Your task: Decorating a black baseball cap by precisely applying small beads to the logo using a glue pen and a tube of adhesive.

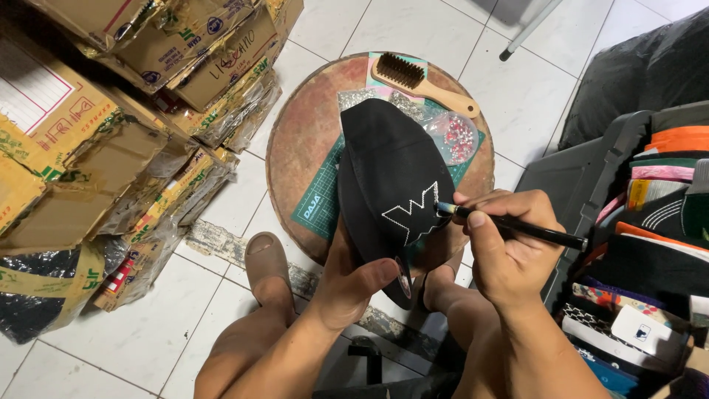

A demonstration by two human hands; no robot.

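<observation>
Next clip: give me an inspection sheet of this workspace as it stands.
Surface: round wooden board on a tiled floor, green cutting mat on it.
Job's things: black cap with a zigzag studded outline; black pen tool, tip at the outline.
Clutter: wooden brush, bags of studs.
Hands: left hand grips the cap's lower edge; right hand holds the pen tool.
Cables: nothing seen.
Surroundings: cardboard boxes on one side, bin of caps on the other.

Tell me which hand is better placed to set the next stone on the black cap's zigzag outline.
Right. The right hand holds the black pen-like tool with its tip at the sparkling zigzag outline, while the left hand grips the black cap from below, steadying it.
</observation>
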